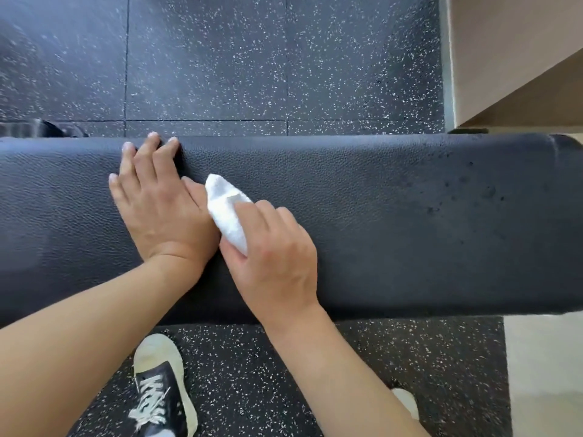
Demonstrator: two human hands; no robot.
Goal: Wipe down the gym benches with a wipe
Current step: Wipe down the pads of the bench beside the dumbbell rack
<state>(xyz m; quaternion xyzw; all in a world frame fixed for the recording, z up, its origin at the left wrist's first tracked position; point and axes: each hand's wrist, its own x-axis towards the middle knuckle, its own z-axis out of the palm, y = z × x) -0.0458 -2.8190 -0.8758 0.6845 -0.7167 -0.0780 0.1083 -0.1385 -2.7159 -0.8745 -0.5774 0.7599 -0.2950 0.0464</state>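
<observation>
Right hand (271, 257) is pinching a folded white paper wipe (227, 212) between thumb and fingers, pressing it onto the black textured vinyl padded bench, so the table (394, 222) here. Left hand (157, 203) lies flat just beside the wipe, fingers spread, tips reaching the far edge. Floor is black rubber with white speckles (252, 58). A black sneaker with white laces (161, 392) stands below, and a beige wall (517, 42) is at top right.

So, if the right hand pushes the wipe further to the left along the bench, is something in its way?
Yes. The left hand rests flat on the bench, directly left of the wipe that the right hand holds. Rightward, nothing visible blocks.
</observation>
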